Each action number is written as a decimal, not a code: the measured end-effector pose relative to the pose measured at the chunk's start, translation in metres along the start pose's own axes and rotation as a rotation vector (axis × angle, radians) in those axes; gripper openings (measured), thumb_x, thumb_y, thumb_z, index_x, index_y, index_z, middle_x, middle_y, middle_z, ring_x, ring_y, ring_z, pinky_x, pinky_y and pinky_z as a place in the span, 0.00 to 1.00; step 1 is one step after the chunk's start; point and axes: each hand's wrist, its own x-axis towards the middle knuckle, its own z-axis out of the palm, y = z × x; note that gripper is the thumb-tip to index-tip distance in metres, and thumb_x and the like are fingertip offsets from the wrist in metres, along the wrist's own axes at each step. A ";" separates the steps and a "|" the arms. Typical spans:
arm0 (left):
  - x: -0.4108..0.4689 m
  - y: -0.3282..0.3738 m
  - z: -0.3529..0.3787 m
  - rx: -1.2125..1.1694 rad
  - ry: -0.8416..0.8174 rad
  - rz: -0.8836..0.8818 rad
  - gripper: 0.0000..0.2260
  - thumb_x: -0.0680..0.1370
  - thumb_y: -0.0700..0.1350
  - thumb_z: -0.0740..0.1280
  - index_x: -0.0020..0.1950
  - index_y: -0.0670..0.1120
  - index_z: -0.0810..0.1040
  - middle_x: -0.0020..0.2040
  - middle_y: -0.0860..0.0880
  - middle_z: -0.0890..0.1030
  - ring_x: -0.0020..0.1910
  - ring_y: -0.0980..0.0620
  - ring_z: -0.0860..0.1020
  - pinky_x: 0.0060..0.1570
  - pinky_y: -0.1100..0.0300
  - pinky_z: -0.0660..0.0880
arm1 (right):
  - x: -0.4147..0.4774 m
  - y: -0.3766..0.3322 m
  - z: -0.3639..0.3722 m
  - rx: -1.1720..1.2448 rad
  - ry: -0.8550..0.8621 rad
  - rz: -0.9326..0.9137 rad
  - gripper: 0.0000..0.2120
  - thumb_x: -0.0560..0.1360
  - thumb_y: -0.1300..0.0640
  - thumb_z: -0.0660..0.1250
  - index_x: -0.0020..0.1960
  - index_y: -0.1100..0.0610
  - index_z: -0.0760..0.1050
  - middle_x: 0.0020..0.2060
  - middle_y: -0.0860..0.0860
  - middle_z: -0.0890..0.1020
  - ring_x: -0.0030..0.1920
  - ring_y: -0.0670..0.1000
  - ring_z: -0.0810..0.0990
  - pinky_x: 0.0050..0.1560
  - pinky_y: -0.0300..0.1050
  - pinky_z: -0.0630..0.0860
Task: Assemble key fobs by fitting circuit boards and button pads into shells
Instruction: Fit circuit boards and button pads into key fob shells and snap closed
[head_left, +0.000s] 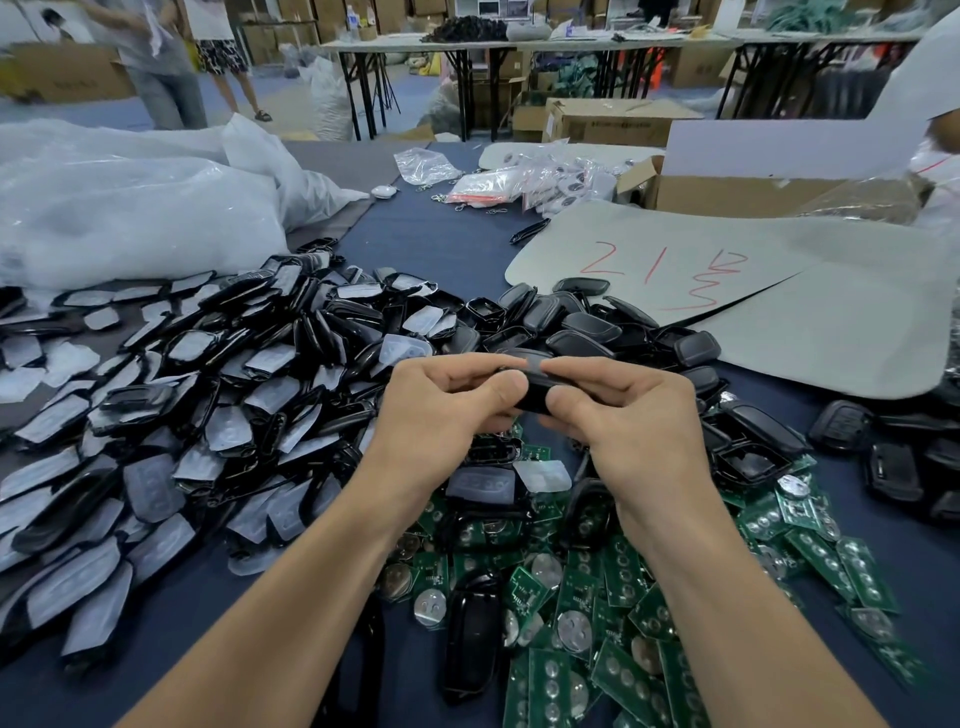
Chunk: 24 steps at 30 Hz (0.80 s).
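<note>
Together, left hand and right hand pinch a smooth black plastic shell

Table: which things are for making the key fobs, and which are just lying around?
For the job:
- black shell, held by the left hand and right hand
- green circuit boards
- clear button pads
- pile of black shells

Just lying about:
- big white plastic bags
- grey sheet with red writing
- cardboard box
- small packets
</note>
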 end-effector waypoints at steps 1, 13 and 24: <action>0.000 -0.001 0.000 0.000 0.012 0.000 0.07 0.78 0.39 0.75 0.48 0.51 0.90 0.44 0.46 0.89 0.45 0.46 0.88 0.44 0.61 0.83 | 0.000 0.000 0.000 -0.007 0.002 -0.003 0.15 0.73 0.71 0.74 0.45 0.50 0.88 0.41 0.50 0.89 0.44 0.52 0.89 0.49 0.48 0.85; 0.001 -0.005 0.000 0.147 0.052 0.130 0.06 0.75 0.49 0.75 0.46 0.61 0.88 0.42 0.51 0.88 0.46 0.43 0.86 0.53 0.43 0.84 | -0.002 -0.004 0.001 -0.173 -0.059 -0.030 0.13 0.74 0.62 0.75 0.46 0.43 0.88 0.39 0.42 0.88 0.42 0.44 0.87 0.47 0.42 0.81; 0.000 -0.003 0.005 0.182 0.009 0.164 0.09 0.73 0.49 0.74 0.51 0.59 0.88 0.48 0.56 0.89 0.50 0.58 0.86 0.53 0.57 0.82 | -0.007 -0.004 0.005 -0.167 -0.103 -0.038 0.13 0.74 0.63 0.76 0.48 0.44 0.88 0.38 0.44 0.88 0.40 0.44 0.87 0.44 0.40 0.82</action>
